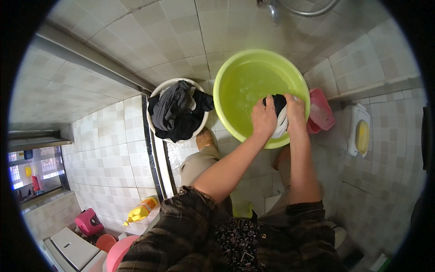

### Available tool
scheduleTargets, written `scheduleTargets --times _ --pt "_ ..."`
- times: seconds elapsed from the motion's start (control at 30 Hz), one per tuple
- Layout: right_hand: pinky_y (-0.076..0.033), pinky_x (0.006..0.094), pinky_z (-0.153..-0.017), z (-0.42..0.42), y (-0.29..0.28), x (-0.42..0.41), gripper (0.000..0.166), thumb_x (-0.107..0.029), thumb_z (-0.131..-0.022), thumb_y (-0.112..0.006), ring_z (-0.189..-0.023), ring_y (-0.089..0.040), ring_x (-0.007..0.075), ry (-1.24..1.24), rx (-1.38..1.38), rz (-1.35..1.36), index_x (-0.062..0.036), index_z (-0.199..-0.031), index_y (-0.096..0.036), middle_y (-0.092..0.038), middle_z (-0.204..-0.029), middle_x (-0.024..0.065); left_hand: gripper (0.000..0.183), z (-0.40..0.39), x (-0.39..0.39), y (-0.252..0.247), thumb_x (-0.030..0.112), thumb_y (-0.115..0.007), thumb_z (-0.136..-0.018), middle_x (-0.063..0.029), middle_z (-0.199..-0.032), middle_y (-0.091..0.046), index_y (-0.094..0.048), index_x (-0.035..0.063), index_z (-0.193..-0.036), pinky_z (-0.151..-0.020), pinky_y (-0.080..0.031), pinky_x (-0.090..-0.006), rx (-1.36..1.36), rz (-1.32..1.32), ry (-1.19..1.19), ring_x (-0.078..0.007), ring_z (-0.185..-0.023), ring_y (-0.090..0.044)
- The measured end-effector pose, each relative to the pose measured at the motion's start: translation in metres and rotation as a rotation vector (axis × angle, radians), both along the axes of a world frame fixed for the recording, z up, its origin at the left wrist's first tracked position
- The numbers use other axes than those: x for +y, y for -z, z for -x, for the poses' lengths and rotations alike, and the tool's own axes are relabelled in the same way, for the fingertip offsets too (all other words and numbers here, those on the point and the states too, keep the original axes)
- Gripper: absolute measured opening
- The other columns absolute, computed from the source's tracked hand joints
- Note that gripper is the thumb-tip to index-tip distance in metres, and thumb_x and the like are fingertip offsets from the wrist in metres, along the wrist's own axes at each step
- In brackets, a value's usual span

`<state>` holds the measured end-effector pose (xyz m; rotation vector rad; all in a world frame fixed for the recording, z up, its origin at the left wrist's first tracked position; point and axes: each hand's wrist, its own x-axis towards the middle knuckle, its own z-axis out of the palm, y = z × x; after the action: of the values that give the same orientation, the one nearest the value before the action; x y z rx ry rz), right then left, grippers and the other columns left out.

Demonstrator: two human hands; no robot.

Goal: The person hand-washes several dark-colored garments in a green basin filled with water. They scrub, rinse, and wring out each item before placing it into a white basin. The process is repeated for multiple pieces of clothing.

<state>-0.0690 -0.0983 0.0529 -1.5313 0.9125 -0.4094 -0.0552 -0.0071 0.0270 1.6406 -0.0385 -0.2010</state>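
Both my hands grip one bunched black-and-white cloth (281,119) over the near right side of a large lime-green basin (219,98). My left hand (265,117) closes on its left side, and my right hand (295,108) on its right side. The cloth's lower white end hangs by the basin's near rim. Pale, slightly bubbly water (251,88) stands in the basin. To the left, a white tub (205,124) holds a heap of wet-looking black and dark grey clothes (176,108).
A pink plastic container (321,110) stands right of the basin. Beyond it, a yellow soap bar (363,136) rests on a white dish (354,129). A yellow bottle (141,210) lies past the door track (159,166). A metal tap (273,13) juts from the tiled wall.
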Motion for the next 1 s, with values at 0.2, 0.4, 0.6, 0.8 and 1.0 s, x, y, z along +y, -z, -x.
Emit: scheduleTargets --times 0.2,0.4,0.6,0.8,1.0 --pt "-0.042 0.0335 -0.084 0.017 -0.044 0.005 0.055 -0.049 -0.091 -0.043 -0.094 -0.057 0.0239 -0.267 -0.008 0.354 0.0018 -0.102 -0.062 -0.063 -0.102 0.0134 0.057 -0.004 0.018 -0.046 0.055 -0.04 -0.091 -0.0089 -0.112 -0.059 -0.052 0.0097 -0.122 -0.086 -0.046 -0.0371 0.856 0.637 0.344 -0.0237 -0.097 -0.058" --pt "-0.026 0.0384 -0.105 0.036 -0.072 0.04 0.076 -0.066 -0.088 -0.029 -0.128 -0.036 0.0285 -0.229 -0.375 -0.05 -0.0078 -0.137 -0.038 -0.04 -0.138 0.0174 0.04 -0.021 0.064 -0.048 0.045 -0.048 -0.09 -0.0062 -0.1 -0.065 -0.061 0.0114 -0.108 -0.083 -0.051 -0.0382 0.799 1.045 0.241 -0.0222 -0.089 -0.063" --pt "-0.047 0.0423 -0.087 0.092 0.021 0.026 0.039 -0.026 -0.085 -0.057 -0.105 -0.055 0.0355 -0.433 0.259 0.698 -0.0065 -0.118 -0.055 -0.051 -0.124 0.0187 0.028 -0.03 0.094 -0.087 0.031 -0.06 -0.086 -0.0103 -0.089 -0.063 -0.058 0.0044 -0.093 -0.077 -0.053 -0.0351 0.528 1.169 0.447 -0.0254 -0.083 -0.062" --pt "-0.025 0.0472 -0.107 0.121 0.063 0.058 0.033 -0.014 -0.08 -0.056 -0.117 -0.049 0.0266 -0.629 0.485 1.066 -0.007 -0.112 -0.061 -0.057 -0.117 0.0149 0.046 -0.026 0.118 -0.093 0.037 -0.048 -0.086 -0.019 -0.091 -0.06 -0.054 -0.0042 -0.105 -0.074 -0.047 -0.0466 0.467 1.019 0.343 -0.0325 -0.082 -0.057" --pt "-0.033 0.0419 -0.1 0.099 0.075 0.051 0.019 -0.013 -0.078 -0.059 -0.105 -0.058 0.0264 -0.791 0.787 1.092 -0.0066 -0.092 -0.069 -0.066 -0.099 0.0142 0.046 -0.032 0.133 -0.071 0.04 -0.05 -0.086 -0.0159 -0.087 -0.06 -0.057 -0.0033 -0.098 -0.075 -0.046 -0.0417 0.603 1.012 0.253 -0.0298 -0.08 -0.057"
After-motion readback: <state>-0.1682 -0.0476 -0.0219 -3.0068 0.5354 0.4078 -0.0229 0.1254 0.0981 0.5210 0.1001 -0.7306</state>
